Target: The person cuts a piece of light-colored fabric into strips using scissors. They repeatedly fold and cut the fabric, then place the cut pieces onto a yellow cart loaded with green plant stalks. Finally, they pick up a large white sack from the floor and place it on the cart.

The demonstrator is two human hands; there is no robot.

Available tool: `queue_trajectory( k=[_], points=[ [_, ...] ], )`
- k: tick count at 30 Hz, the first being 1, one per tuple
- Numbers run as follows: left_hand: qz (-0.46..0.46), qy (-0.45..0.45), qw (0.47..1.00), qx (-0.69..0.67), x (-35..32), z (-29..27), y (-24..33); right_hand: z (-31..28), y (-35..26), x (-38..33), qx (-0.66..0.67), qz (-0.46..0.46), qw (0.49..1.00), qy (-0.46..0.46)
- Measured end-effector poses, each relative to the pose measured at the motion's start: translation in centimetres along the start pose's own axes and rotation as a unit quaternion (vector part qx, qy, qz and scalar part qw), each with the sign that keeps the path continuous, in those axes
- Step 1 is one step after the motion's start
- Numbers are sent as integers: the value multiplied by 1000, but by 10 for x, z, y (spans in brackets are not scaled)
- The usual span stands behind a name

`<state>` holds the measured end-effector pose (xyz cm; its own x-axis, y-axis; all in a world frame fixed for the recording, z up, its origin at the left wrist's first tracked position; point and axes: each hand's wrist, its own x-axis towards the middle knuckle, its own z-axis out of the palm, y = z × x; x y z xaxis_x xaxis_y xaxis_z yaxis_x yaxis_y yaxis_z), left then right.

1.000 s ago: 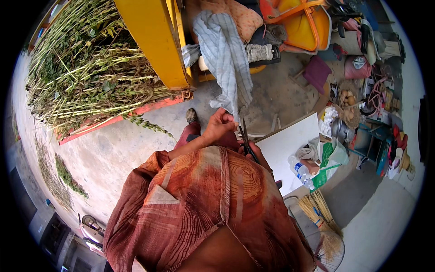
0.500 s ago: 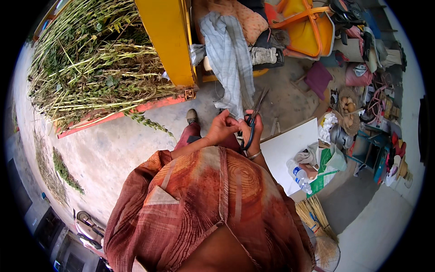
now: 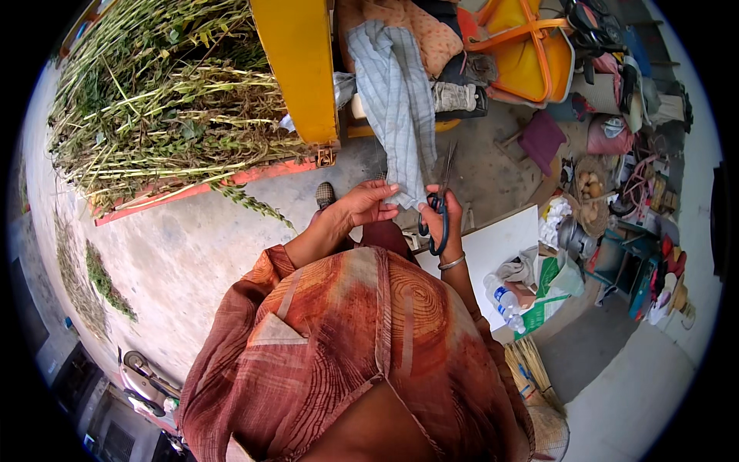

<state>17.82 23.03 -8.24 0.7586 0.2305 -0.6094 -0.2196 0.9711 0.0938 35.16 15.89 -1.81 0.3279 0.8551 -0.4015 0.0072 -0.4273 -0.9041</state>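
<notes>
A light blue-grey striped cloth [image 3: 394, 100] drapes down from a heap of fabrics to my hands. At its lower left corner, my left hand [image 3: 368, 203] has the edge between thumb and fingers. My right hand [image 3: 449, 219] holds a pair of scissors with dark handles [image 3: 436, 225], their blades pointing up and away beside the cloth. The right thumb and fingertips also touch the cloth's lower right corner. Some fingers of the right hand are hidden behind the handles.
A yellow panel [image 3: 296, 69] stands beside a red-edged bed piled with cut green stalks [image 3: 177, 115]. To the right are a purple stool [image 3: 543, 142], a white board [image 3: 481, 250] with a plastic bottle [image 3: 506, 300] and bags, and a basket [image 3: 593, 212]. A broom [image 3: 531, 366] stands lower right.
My hands, close together before, have moved apart along the cloth's lower edge, left hand leftward and right hand rightward. The scissors moved with the right hand and point more directly away.
</notes>
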Motion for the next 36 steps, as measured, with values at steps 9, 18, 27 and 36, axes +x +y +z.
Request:
queue_trajectory(
  k=[9, 18, 27, 36],
  points=[
    [-70, 25, 992, 98, -11, 15, 4, -4, 8, 3, -71, -45, 996, 20],
    [-64, 22, 982, 176, -13, 33, 4, -4, 14, -1, -67, -54, 994, 68],
    [-49, 48, 977, 201, -18, 39, 8, -3, 6, -5, -87, -89, 990, 60],
    [-7, 65, 981, 182, -17, 43, 1, -30, 29, -57, -28, -54, 998, -27]
  ],
)
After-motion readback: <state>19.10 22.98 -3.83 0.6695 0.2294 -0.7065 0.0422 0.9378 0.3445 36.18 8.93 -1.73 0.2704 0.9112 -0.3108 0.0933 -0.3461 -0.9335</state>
